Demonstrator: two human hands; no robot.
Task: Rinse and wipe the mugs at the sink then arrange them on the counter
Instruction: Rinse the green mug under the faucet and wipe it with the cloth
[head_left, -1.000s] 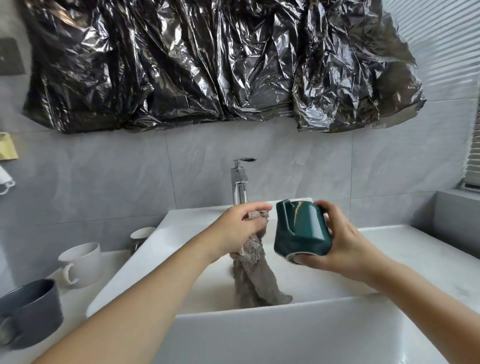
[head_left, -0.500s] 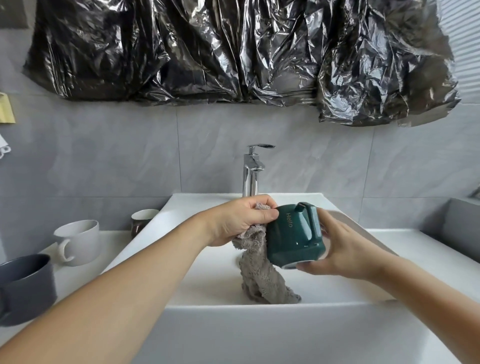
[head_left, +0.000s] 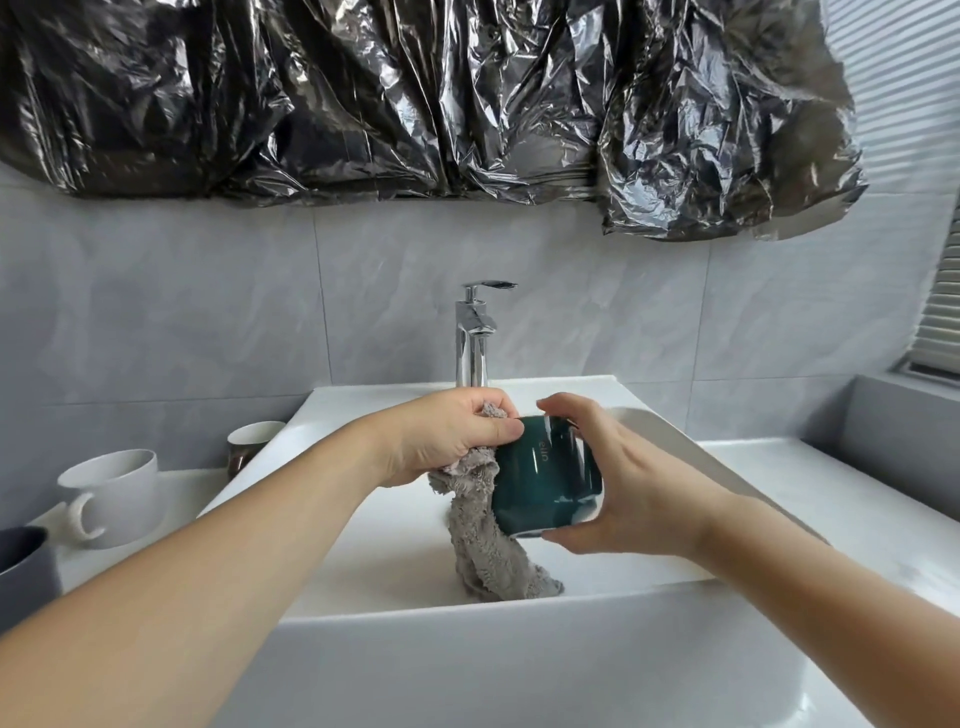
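Fingers (head_left: 558, 408) around green mug (head_left: 540, 483)

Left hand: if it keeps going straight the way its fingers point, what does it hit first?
The green mug. The left hand, bunching the grey cloth, points right, and its fingers already look pressed against the mug's side. The right hand lies beyond.

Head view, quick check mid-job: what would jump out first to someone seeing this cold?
The crumpled black plastic sheet taped across the wall above the sink grabs the eye first. Next, at centre over the white basin, the right hand holds a dark green mug tipped on its side while the left hand presses a grey cloth against it. A white mug waits on the counter at left.
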